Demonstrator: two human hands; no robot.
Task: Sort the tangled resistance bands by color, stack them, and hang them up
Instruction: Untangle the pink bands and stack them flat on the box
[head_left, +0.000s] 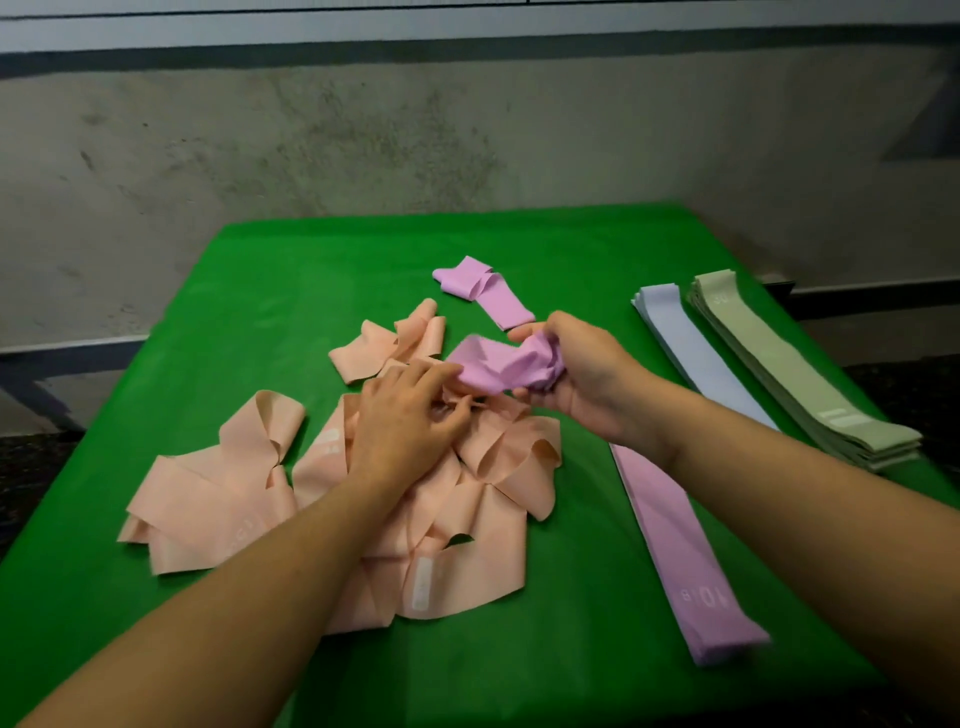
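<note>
A: Where are the hands?

B: Both over the peach pile (358, 499) in the middle of the green table (270, 291). The right hand (582, 374) is curled round a bunched pink band (506, 364) — lifted just above the pile.

A: And the left?

B: The left hand (410, 421) lies on the peach bands, fingers bent, tips touching the pink band's near edge. Whether it pinches anything, I cannot tell.

A: The sorted ones?

B: On the right — a flat pink stack (685, 561) nearest, a blue stack (685, 343) behind it, a green stack (795, 364) beside that. One loose pink band (483, 291) lies twisted farther back, apart from the pile.
</note>
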